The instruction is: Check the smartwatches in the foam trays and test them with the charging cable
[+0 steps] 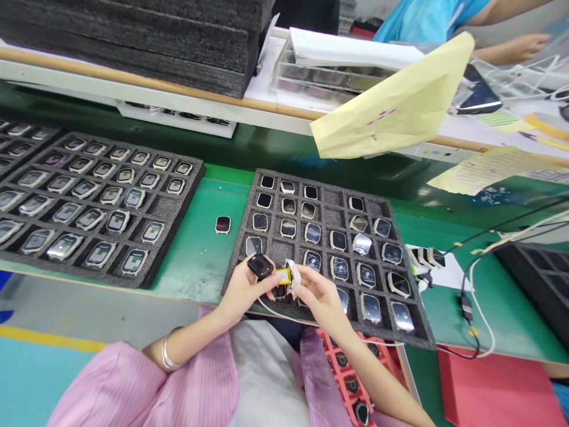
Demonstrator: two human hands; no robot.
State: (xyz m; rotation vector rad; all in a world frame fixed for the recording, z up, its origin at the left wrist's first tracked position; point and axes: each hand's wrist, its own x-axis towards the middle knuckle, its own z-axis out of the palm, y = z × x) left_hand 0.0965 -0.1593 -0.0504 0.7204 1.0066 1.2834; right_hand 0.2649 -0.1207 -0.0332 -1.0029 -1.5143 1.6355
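My left hand [242,289] pinches a small black watch body [260,265] over the near left corner of a dark foam tray [329,201]. My right hand [316,292] grips a white connector [292,276] with a thin white cable [284,313] trailing toward my lap. A small yellow part [283,276] sits between the watch body and the connector. The tray's pockets hold several watch bodies, some with dark screens, some with shiny ones.
A second foam tray [169,207] full of watch bodies lies at left. One loose watch body [223,225] rests on the green mat between trays. Black cables [466,302] run at right. A red crate [347,367] sits below. Another person's arm [511,47] works behind.
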